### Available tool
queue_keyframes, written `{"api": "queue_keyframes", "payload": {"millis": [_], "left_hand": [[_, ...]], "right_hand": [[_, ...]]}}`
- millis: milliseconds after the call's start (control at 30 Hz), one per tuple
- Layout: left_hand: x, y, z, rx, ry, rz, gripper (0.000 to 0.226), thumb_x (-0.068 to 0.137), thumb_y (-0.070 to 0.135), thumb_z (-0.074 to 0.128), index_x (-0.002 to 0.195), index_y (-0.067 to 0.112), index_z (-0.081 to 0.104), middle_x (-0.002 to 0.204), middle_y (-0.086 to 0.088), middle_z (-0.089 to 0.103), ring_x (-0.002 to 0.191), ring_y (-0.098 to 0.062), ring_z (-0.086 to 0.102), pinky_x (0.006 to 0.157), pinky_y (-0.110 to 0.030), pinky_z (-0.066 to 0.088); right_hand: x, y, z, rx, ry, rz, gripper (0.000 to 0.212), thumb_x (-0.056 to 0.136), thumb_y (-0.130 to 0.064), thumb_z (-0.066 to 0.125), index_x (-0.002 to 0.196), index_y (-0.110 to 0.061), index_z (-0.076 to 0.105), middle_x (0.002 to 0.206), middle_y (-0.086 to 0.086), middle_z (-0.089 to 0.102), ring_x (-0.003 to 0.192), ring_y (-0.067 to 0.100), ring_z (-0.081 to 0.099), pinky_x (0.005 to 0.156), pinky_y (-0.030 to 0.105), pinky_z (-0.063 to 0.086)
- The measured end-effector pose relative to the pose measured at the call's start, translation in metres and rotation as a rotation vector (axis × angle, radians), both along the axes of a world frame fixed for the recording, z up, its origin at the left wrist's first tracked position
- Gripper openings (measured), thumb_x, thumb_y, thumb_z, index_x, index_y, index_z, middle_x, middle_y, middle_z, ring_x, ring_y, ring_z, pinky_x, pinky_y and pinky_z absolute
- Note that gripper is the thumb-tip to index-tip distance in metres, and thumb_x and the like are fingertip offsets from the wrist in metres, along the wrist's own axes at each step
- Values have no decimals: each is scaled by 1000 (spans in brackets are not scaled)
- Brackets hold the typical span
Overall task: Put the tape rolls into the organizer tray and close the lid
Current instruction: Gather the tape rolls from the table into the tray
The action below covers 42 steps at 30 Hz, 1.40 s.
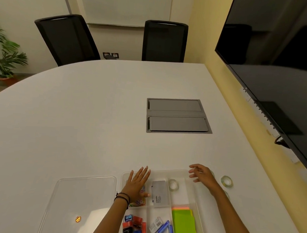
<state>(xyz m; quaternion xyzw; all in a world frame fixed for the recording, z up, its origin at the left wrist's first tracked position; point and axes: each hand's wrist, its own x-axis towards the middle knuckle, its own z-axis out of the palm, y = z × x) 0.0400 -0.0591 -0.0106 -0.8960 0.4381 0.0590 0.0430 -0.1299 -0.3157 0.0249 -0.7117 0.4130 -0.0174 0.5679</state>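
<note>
A clear organizer tray (164,172) lies at the table's near edge, with stationery in its compartments. One clear tape roll (173,184) lies in a far compartment of the tray. Another tape roll (226,181) lies on the table to the right of the tray, and a third tape roll (227,194) shows partly behind my right forearm. The clear lid (86,192) lies flat to the left of the tray. My left hand (137,183) is spread flat over the tray's far left compartment. My right hand (202,174) hovers with fingers apart over the tray's far right corner, holding nothing.
The tray holds a grey Camlin box (159,194), green and pink paper sheets (183,223), and red and blue small items (134,226). A grey cable hatch (178,115) sits in the table. A large black screen (274,68) hangs at right. Two black chairs (163,41) stand at the far side.
</note>
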Motion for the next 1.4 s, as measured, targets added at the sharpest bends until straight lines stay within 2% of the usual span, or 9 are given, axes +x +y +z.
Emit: {"api": "queue_keyframes", "payload": {"millis": [67,133,267,467,667,733,833,1033,1400], "left_hand": [[0,0,-2,-15,-6,12,139,47,91,50,148,12,-5,123,11,66,143,-28,-26,113,-46,-16],[-1,0,-2,-1,49,-19,130,47,89,53,147,17,11,123,8,66,144,-24,-21,113,-44,-17],[-2,1,3,72,171,-118,109,44,89,56,125,18,42,120,7,68,129,-10,46,113,-44,-19],[-4,1,1,87,72,-39,121,49,89,50,144,20,18,124,9,66,143,-26,-25,113,-44,-16],[-5,0,4,125,182,-25,116,49,85,58,140,20,26,129,2,62,146,-17,-16,113,-44,-18],[-10,2,4,174,192,-105,107,64,77,58,144,18,17,150,-12,33,147,-13,11,109,-48,-26],[-6,0,-8,106,346,-134,92,86,57,49,142,30,-19,149,-14,-26,147,-30,-5,101,-37,-38],[-6,1,-8,95,354,-148,88,88,56,45,141,33,-22,157,-9,-20,147,-28,-10,118,-51,-10],[-5,1,-13,52,372,-144,91,87,57,46,147,18,-10,157,-9,-17,147,-28,-11,118,-50,-10]], "right_hand": [[-7,-11,-5,-64,16,-76,26,94,1,42,110,-2,62,104,19,67,82,21,64,68,28,52],[-13,-22,-12,-220,61,-144,24,92,3,47,110,0,63,114,20,65,98,26,61,82,34,50],[-21,-38,-27,-327,170,-131,26,87,6,54,113,7,62,124,25,59,116,37,55,99,40,43],[-30,-39,-41,-308,331,44,61,88,-5,59,143,-8,32,148,23,31,136,37,32,113,42,31],[-39,-30,-53,-410,486,302,69,92,-8,53,148,-20,16,158,16,2,144,35,16,118,39,23],[-44,-26,-56,-463,497,313,67,91,-7,52,148,-20,19,157,17,3,142,34,22,116,37,27],[-50,-19,-57,-508,479,288,64,91,-3,49,147,-21,23,156,16,8,138,34,29,112,36,34],[-63,7,-61,-585,376,157,54,88,9,44,137,-15,44,147,17,29,127,33,42,105,37,42],[-81,37,-64,-765,481,130,38,91,-9,52,128,-16,50,126,10,46,111,24,50,82,31,54]]}}
